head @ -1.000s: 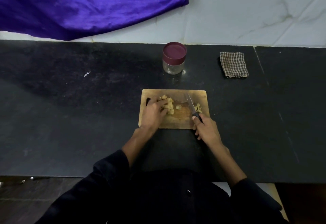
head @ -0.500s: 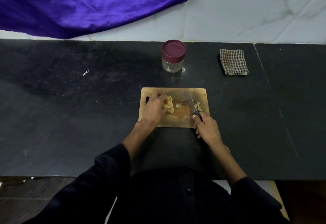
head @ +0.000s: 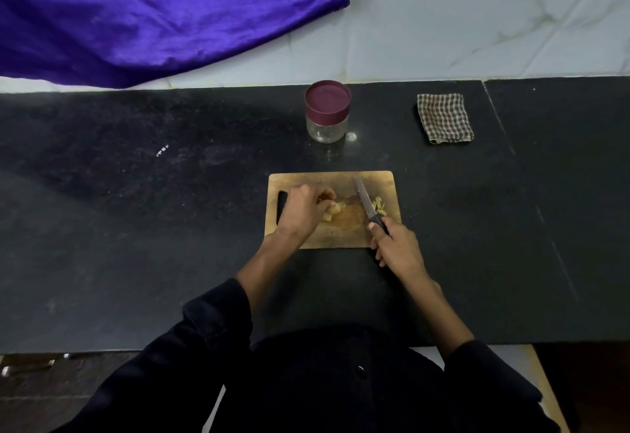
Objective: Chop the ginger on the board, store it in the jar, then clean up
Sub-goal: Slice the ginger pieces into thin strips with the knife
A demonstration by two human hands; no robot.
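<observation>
Left hand [head: 303,209] curled, fingers bunched; right hand [head: 397,248] clenched, forearms converging forward.

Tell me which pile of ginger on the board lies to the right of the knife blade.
The small ginger pile near the cutting board's right edge, untouched. The other ginger lies left of the knife, under the left hand's fingers.
</observation>
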